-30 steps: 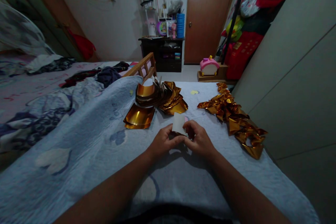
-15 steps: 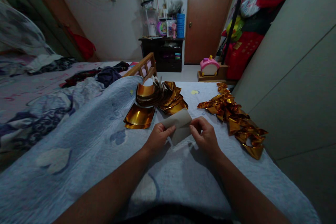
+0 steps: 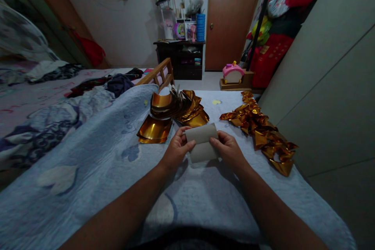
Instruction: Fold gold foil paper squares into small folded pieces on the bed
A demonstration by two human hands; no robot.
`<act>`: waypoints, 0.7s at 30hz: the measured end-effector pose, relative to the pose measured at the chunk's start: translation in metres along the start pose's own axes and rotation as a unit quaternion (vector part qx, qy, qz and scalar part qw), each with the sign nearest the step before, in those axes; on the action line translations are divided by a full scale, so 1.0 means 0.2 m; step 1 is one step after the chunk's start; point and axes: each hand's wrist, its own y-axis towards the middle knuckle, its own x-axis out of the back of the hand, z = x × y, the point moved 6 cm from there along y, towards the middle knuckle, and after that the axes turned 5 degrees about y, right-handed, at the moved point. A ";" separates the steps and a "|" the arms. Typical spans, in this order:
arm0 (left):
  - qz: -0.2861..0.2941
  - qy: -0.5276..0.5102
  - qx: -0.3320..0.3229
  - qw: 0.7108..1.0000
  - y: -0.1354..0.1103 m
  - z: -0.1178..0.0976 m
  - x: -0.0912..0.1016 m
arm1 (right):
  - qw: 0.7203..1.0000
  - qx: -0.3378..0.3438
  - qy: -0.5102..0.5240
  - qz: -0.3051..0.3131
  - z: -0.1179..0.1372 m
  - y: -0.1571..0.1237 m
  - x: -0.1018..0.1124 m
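A creased sheet of paper [image 3: 204,152], its pale grey side facing me, is held between both hands above the bed. My left hand [image 3: 177,149] is closed on its left edge, thumb on the crease. On the right edge, my right hand [image 3: 228,148] grips it with the thumb pressed near the fold. Just beyond the hands sits a fanned stack of gold foil paper [image 3: 190,111], with a few flat gold sheets [image 3: 154,129] to its left. A row of folded gold foil pieces [image 3: 258,125] lies to the right.
A light blue bedcover [image 3: 117,199] spreads under everything. A wooden bed rail [image 3: 158,74] rises behind the stack. The grey cabinet [image 3: 331,86] borders the right side. Rumpled clothes [image 3: 120,82] lie at the left. A pink toy house [image 3: 233,73] stands beyond the bed.
The paper has turned more squarely toward me, both halves showing more evenly about the crease. My right thumb has moved in onto the paper, and my left fingers show behind its edge.
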 end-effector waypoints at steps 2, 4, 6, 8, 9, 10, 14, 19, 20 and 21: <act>-0.012 -0.006 -0.019 1.000 -0.01 -0.02 0.00 | 1.000 -0.002 0.012 -0.019 -0.01 0.00 0.01; -0.008 0.001 -0.034 0.999 -0.02 -0.03 0.00 | 0.999 -0.001 0.021 -0.030 -0.01 0.01 0.02; 0.007 0.028 -0.037 0.999 -0.03 -0.04 -0.01 | 0.999 -0.002 0.030 -0.034 -0.02 0.01 0.02; 0.027 0.064 -0.025 0.997 -0.04 -0.04 -0.01 | 0.999 -0.008 0.036 -0.033 -0.02 0.01 0.02; 0.036 0.076 -0.015 0.996 -0.04 -0.03 -0.01 | 0.999 -0.012 0.037 -0.032 -0.03 0.01 0.02; 0.043 0.083 -0.004 0.996 -0.04 -0.03 -0.01 | 0.999 -0.015 0.037 -0.029 -0.03 0.01 0.02; 0.053 0.075 0.026 0.995 -0.03 -0.02 -0.02 | 0.999 -0.022 0.038 -0.017 -0.03 0.01 0.00; 0.018 0.040 0.052 0.998 -0.02 0.01 0.00 | 0.997 -0.020 0.072 -0.010 0.01 0.00 -0.01; 0.010 0.033 0.056 0.998 -0.01 0.02 0.01 | 0.997 -0.016 0.078 -0.012 0.02 0.00 -0.01; 0.004 0.023 0.061 0.998 -0.01 0.03 0.02 | 0.997 -0.010 0.080 -0.012 0.03 0.00 0.00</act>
